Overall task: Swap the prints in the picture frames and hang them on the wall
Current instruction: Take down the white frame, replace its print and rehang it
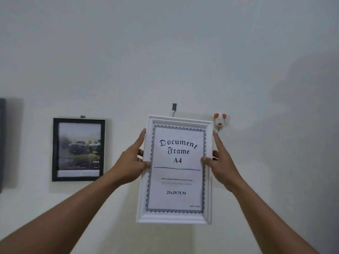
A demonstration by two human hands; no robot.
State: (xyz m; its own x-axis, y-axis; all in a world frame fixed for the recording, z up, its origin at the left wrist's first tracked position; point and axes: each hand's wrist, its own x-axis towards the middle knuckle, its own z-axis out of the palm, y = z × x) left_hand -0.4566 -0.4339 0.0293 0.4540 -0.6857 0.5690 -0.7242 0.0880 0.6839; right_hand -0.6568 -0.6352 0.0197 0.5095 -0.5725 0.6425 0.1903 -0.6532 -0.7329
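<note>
Reaches up and forward with both bare arms, from 7 o'clock and from 5 o'clock of the view, converging near the middle. Grips the white document frame [174, 218] by its two long sides, a little above half height. Left hand [132, 162] at the frame's 9 o'clock: thumb pressed on the front, forefinger laid straight up along the edge, other fingers curled behind. Right hand [221, 160] at 3 o'clock in mirrored pose: thumb on the front, forefinger straight up the edge, the rest behind. Holds the frame in portrait, front to the camera, long axis close to 12-to-6, lower end swung slightly towards 7 o'clock. Carries a paper insert [177, 180] reading "Document Frame A4" and "21x29.7CM", lettering upright with its head at 12 o'clock. Sits just right of and below the view's centre, before the pale wall [165, 52]; cannot tell whether touching it. Just above the top edge, at 12 o'clock, a small metal hook [174, 107], lower end meeting the frame's top; cannot tell whether hung on it. At the frame's 1 o'clock, just beside the upper right corner, a white and orange animal-shaped hook [219, 120]. Well apart at 9 o'clock, a black frame [55, 149] hanging in portrait, with a print [79, 145] of vehicles in a landscape. At the view's far 9 o'clock edge, part of a dark object [1, 143], too cut off to name.
</note>
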